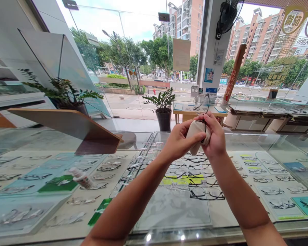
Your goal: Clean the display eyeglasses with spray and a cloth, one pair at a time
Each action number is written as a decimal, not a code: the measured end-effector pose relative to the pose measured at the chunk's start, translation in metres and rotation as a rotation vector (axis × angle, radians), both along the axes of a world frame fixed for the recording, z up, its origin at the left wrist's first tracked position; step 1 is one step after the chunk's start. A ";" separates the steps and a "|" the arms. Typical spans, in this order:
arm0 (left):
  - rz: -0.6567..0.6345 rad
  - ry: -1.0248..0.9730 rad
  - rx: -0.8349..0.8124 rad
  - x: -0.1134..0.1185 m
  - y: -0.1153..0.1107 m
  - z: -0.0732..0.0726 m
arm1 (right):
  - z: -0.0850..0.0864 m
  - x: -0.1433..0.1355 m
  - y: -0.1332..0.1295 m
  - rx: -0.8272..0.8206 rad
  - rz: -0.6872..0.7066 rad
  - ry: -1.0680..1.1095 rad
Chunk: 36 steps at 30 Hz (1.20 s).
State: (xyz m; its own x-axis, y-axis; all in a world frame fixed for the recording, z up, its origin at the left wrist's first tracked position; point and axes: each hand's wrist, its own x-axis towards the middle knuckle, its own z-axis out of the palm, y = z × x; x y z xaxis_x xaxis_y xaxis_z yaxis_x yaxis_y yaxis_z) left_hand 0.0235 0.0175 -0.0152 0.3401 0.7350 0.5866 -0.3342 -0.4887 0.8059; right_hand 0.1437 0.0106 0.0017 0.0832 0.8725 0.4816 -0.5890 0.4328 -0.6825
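Both hands are raised together above a glass display counter. My left hand point(181, 138) is closed on a light beige cloth point(194, 131), its thumb pressed along the front. From the right, my right hand point(215, 136) is closed round the glasses and the cloth, fingertips near the top. A pair of dark, thin-framed glasses point(208, 103) sticks up above the fingers, one clear lens showing; the rest of the frame is partly hidden by cloth and fingers.
Rows of glasses point(207, 194) lie inside the glass counter point(174, 215). On the left stand a white bottle point(80, 177) and a tilted wooden board point(66, 126). Beyond are a potted plant point(163, 118), a low display table point(185, 112) and a wall fan point(227, 16).
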 end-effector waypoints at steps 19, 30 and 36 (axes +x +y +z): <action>0.293 -0.257 0.013 0.013 -0.010 0.000 | 0.000 -0.011 -0.013 0.054 0.034 -0.011; -0.073 0.062 -0.007 -0.010 -0.006 0.012 | 0.004 0.001 -0.008 0.031 0.007 -0.054; -0.237 0.135 -0.046 -0.024 -0.005 0.015 | 0.005 0.001 -0.006 0.014 0.040 -0.026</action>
